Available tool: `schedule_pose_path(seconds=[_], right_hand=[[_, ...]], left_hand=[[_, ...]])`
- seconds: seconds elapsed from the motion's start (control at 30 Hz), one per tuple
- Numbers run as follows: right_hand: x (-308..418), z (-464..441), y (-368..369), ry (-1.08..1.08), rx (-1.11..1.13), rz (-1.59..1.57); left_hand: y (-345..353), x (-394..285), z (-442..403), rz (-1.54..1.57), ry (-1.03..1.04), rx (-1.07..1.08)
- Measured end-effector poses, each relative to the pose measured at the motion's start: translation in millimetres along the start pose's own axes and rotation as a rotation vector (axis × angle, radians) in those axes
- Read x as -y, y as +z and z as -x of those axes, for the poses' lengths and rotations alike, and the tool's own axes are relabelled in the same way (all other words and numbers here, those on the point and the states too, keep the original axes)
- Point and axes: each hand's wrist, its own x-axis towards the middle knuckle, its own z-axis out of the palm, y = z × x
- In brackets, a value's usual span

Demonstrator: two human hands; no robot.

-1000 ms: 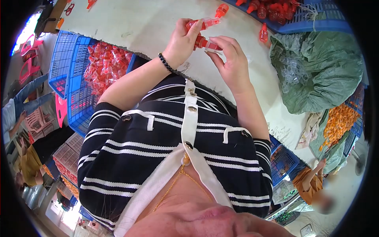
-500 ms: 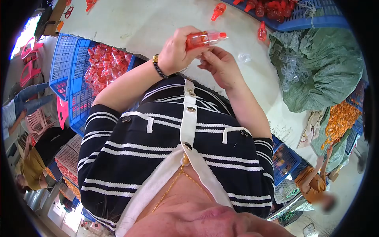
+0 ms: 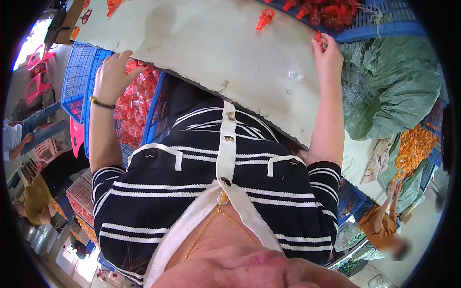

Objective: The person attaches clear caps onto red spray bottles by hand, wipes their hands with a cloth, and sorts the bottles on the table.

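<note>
At the left, my left hand (image 3: pixel 113 77) hangs with spread fingers over a blue crate (image 3: pixel 156 108) heaped with red-filled clear pieces (image 3: pixel 137 105); nothing shows in its grasp. My right hand (image 3: pixel 326 45) is at the far right part of the white table (image 3: pixel 216 53), its thumb and fingers closed on a small red bottle (image 3: pixel 318 36), mostly covered by the fingers. Nearer on the table lies a small clear round piece (image 3: pixel 296 75). Another red bottle (image 3: pixel 265 19) lies near the far edge.
A blue basket (image 3: pixel 384 29) of red bottles stands at the top right, beside a green sack (image 3: pixel 398 91) with clear plastic parts. Orange pieces (image 3: pixel 414 146) lie farther right. Red scissors (image 3: pixel 86 17) are at the top left. Co-workers (image 3: pixel 379 225) (image 3: pixel 36 199) appear at both lower sides.
My hands have parted. My left hand moved left over the crate, and the bottle it held no longer shows. My right hand reached up and right and took hold of the standing red bottle.
</note>
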Motion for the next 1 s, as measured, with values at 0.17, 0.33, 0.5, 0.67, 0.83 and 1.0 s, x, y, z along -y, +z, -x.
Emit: schedule_pose_path(seconds=[0.17, 0.33, 0.5, 0.67, 0.83, 1.0], right_hand=[[-10, -20, 16, -0.009, 0.036, 0.348], [1, -18, 22, -0.018, 0.149, 0.382], [18, 3, 5, -0.065, 0.070, 0.014], [65, 36, -4, 0.095, -0.028, -0.456], [75, 58, 9, 0.129, 0.157, -0.705], [76, 68, -12, -0.004, 0.147, -0.458]], left_hand=[[23, -67, -82, 0.531, 0.130, -0.207], [61, -181, -182, 0.487, 0.420, -0.420], [59, -236, -216, 0.525, 0.177, -0.014], [40, -213, -173, 1.298, 0.059, 0.450], [28, -201, -113, 1.764, 0.127, 0.829], [40, -198, -94, 1.821, 0.007, 0.722]])
